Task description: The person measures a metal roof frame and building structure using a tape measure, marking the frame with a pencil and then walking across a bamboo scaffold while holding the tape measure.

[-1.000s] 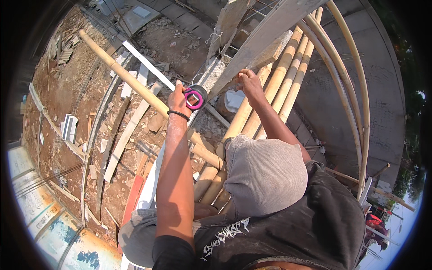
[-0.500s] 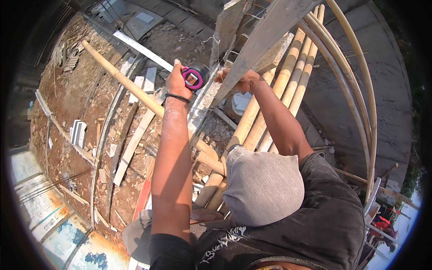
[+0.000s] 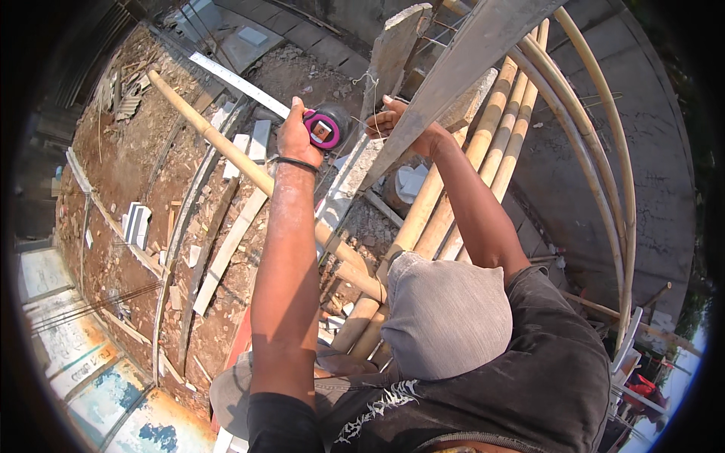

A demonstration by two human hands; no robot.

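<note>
My left hand (image 3: 293, 136) grips a pink-and-black tape measure (image 3: 323, 128). Its pale blade (image 3: 238, 84) stretches out toward the upper left, away from me. Right of it, my right hand (image 3: 384, 122) reaches behind a slanting grey board (image 3: 445, 79), which hides part of the palm. The fingers and thumb there are spread, with nothing seen in them. Just left of those fingertips runs a thin wire by an upright concrete-like piece (image 3: 393, 57). Below the hands, a narrow pale beam (image 3: 349, 181) slopes down toward me.
Several bamboo poles (image 3: 495, 124) run alongside my right arm, and curved ones (image 3: 604, 151) arch at the right. Another bamboo pole (image 3: 211, 136) crosses under my left forearm. Rubble and planks (image 3: 230, 253) cover the ground below. Rusty painted sheets (image 3: 113, 385) lie lower left.
My right hand's fingers have opened and the thumb has lifted clear of the edge by the wire. The left hand still holds the tape measure with its blade out. The view has shifted slightly.
</note>
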